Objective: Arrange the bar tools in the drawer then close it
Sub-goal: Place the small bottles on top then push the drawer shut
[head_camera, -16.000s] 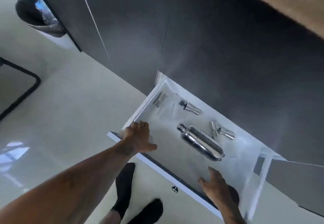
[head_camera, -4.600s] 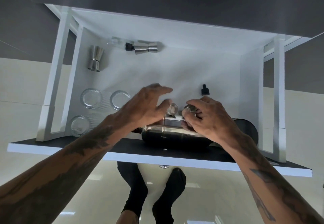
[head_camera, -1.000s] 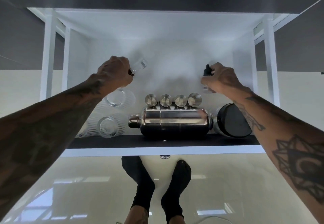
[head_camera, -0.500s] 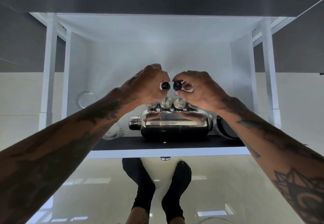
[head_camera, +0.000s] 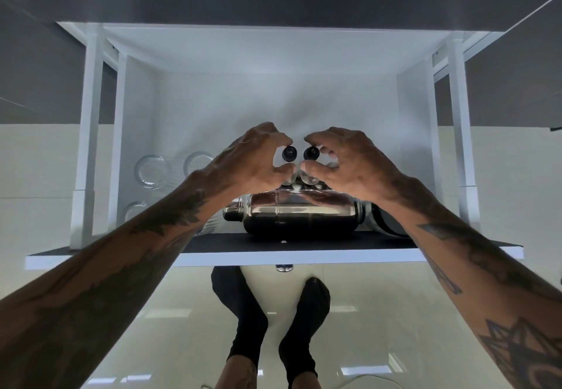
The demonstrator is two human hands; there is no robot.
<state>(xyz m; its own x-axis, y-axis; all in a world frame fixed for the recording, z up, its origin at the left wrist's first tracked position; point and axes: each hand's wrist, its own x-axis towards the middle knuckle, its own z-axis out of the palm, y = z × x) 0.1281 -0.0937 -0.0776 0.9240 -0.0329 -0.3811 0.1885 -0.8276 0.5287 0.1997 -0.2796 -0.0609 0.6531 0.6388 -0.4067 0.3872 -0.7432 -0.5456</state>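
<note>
Two small dropper bottles going down side by side, just behind the shaker.

Nearest, the shaker (head_camera: 299, 215) lies on its side against the drawer (head_camera: 273, 256) front. Beyond it, the left hand (head_camera: 252, 163) pinches one bottle (head_camera: 289, 154) and the right hand (head_camera: 343, 163) the other bottle (head_camera: 310, 153). I'd lower both upright, caps level, bases touching, then let go gently. Glasses (head_camera: 152, 171) stand far left.

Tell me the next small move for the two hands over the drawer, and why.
Probably lower both bottles and set them side by side just behind the shaker. The left hand and right hand each hold a small black-capped bottle upright, caps nearly touching, above that spot; the drawer is open.
</note>
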